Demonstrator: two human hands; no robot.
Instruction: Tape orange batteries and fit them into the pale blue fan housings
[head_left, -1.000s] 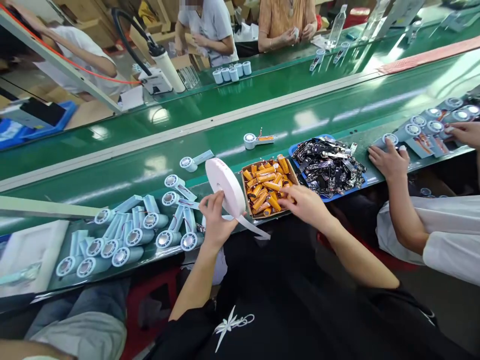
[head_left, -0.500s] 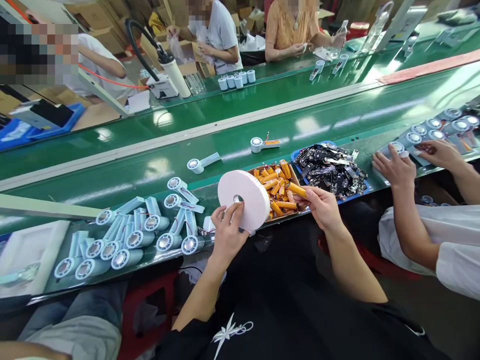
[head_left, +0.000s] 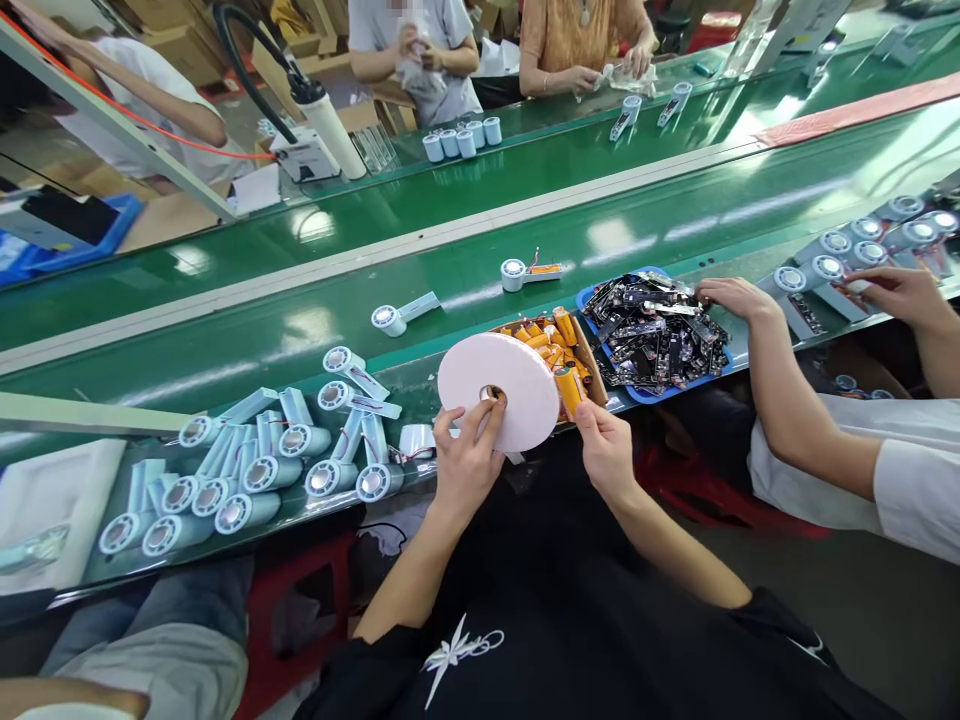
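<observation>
My left hand (head_left: 472, 455) grips a wide white roll of tape (head_left: 517, 375), fingers hooked at its centre hole. In my right hand (head_left: 607, 450) an orange battery (head_left: 571, 388) is pinched between thumb and fingers, close beside the roll's right edge. Behind the roll, a cardboard box (head_left: 598, 378) full of orange batteries is partly hidden. Just left of my left hand lies a light-blue fan housing (head_left: 417, 440) with wires at its end.
Many blue handheld fan housings (head_left: 259, 472) lie on the left. A blue tray (head_left: 660, 395) of circuit boards stands right of the box, with a co-worker's hand (head_left: 739, 297) over it. Two fan bodies (head_left: 388, 320) rest on the green conveyor (head_left: 300, 335). Co-workers sit across it.
My right hand has brought the battery left and down, against the roll's edge. The roll has turned to face me more. The neighbour's hand has moved to the circuit board tray.
</observation>
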